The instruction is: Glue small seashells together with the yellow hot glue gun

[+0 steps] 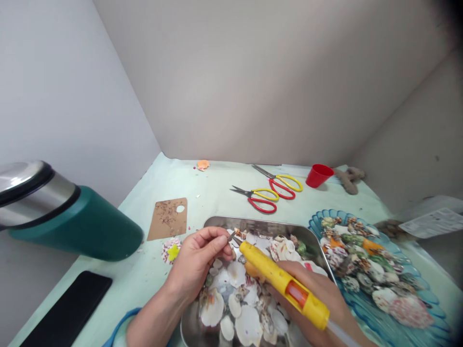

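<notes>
My right hand [311,289] is wrapped round a yellow hot glue gun [269,267], with a glue stick trailing from its rear end. The gun's dark nozzle points up and to the left. Its tip is close to a small, dark, pointed piece [231,236] pinched between the thumb and forefinger of my left hand [202,253]; whether they touch I cannot tell. Below both hands lies a metal tray [213,221] full of shells. White scallop-like shells [249,325] and small spiral shells fill much of it. My right hand and the gun hide part of the tray.
Two pairs of scissors [263,201] with red and yellow handles lie behind the tray, near a red cup [319,175]. A blue scalloped dish [430,294] of shells stands right. Left are a green bottle [79,226], black phone [68,308], brown card [162,219] and shell decoration [171,251].
</notes>
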Tool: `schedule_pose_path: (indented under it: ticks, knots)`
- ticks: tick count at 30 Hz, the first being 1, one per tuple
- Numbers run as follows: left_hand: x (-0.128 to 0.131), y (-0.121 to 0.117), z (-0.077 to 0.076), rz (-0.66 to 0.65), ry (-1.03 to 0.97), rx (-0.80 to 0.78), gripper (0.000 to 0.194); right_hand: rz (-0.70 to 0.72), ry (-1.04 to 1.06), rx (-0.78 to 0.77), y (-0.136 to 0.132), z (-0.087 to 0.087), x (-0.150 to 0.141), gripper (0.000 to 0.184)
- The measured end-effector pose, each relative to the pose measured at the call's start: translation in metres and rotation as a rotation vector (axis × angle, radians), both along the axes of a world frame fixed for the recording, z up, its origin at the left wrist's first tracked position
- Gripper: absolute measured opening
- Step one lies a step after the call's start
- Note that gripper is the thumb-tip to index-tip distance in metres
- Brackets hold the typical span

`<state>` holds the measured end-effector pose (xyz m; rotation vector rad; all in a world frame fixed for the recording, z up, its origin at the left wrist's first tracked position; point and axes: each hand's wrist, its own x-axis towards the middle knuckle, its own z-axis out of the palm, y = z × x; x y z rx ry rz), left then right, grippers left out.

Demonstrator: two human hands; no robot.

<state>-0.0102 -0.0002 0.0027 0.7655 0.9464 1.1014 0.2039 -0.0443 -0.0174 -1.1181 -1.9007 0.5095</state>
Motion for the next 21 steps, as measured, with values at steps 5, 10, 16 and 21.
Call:
schedule_pose_path:
  ticks: [5, 10, 16, 21]
  knots:
    - [0.0004, 0.0000, -0.0003, -0.013, 0.007, 0.008, 0.013, 0.042, -0.060, -0.013, 0.0009, 0.0064, 0.0031, 0.020]
    - [0.0003, 0.0004, -0.0010, -0.017, 0.015, 0.006, 0.012, 0.058, -0.097, 0.046, 0.0016, 0.0025, 0.0063, 0.021]
    - [0.0003, -0.0008, 0.0000, -0.014, 0.018, 0.005, 0.013, 0.053, -0.059, -0.088, -0.0036, 0.0068, 0.0029, 0.021]
    - [0.0002, -0.0001, -0.0001, -0.018, 0.026, 0.007, 0.013, 0.036, -0.052, -0.101, -0.0067, 0.0106, 0.0028, 0.022]
